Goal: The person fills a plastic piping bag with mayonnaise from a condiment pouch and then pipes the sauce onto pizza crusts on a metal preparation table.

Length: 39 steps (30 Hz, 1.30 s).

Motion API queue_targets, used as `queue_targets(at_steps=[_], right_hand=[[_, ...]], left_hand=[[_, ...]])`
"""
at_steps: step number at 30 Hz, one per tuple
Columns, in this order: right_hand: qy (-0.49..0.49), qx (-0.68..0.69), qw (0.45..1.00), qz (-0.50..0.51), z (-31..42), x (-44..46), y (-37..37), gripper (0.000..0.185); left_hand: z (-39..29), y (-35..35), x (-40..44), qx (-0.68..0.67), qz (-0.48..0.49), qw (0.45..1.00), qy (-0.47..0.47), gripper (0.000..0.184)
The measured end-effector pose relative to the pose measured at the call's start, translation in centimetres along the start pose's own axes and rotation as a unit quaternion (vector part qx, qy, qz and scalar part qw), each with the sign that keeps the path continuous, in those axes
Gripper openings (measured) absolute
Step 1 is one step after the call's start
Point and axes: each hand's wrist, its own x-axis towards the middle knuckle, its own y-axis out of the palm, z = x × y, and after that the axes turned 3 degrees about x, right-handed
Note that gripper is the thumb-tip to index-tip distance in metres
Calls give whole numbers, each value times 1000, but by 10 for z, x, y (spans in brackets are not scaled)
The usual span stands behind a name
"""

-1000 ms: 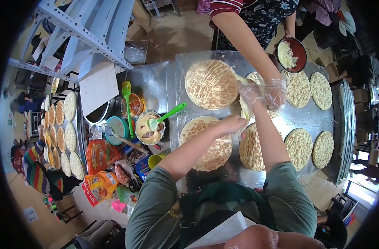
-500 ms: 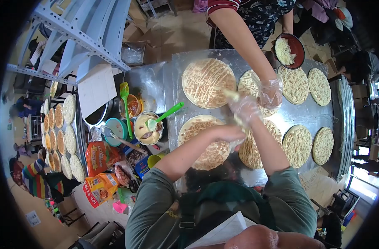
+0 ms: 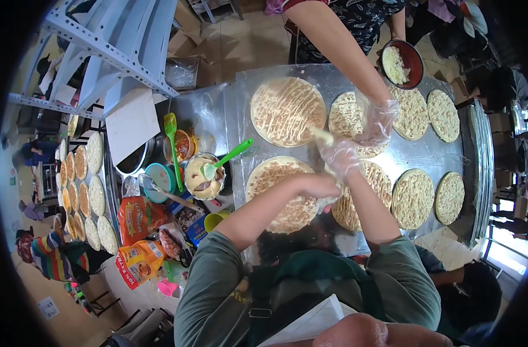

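Note:
My right hand (image 3: 341, 157), in a clear plastic glove, is closed round a piping bag (image 3: 322, 136) of pale cream sauce. The bag's tip points up and left, at the right edge of a large round pizza (image 3: 288, 111) striped with sauce. My left hand (image 3: 320, 186) is closed on the bag's rear end, below the right hand; its fingertips are partly hidden. Under my left forearm lies another pizza (image 3: 273, 173) with brown crumbled topping and no visible stripes. A striped pizza (image 3: 363, 199) lies partly behind my right forearm.
Across the table a co-worker's gloved hand (image 3: 378, 120) hovers over a striped pizza (image 3: 346, 117); their other hand holds a bowl (image 3: 413, 68) of grated topping. Topped pizzas (image 3: 413, 199) lie rightward. Left are a sauce pot (image 3: 205, 176), green spatula (image 3: 170, 139) and metal shelving (image 3: 110, 55).
My hands and the piping bag have shifted only slightly. The co-worker's gloved hand has moved a little over the pizza. A dark-clothed person now shows at lower right.

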Motion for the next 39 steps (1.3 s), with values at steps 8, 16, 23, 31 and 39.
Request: queue_targets(at_steps=[8, 16, 23, 31, 39], right_hand=[[-56, 3, 998, -8, 11, -17, -21, 45], [5, -21, 994, 108, 16, -16, -12, 47], [164, 225, 959, 52, 7, 20, -34, 41], [110, 183, 971, 110, 37, 27, -29, 53], [-23, 67, 991, 118, 62, 32, -1, 53]], left_hand=[[-5, 2, 1, -36, -1, 999, -1, 32], [6, 9, 2, -42, -4, 999, -20, 32], [-3, 1, -9, -103, -129, 983, -83, 35], [5, -5, -21, -79, -82, 993, -34, 36], [5, -9, -39, -97, -60, 993, -29, 34]])
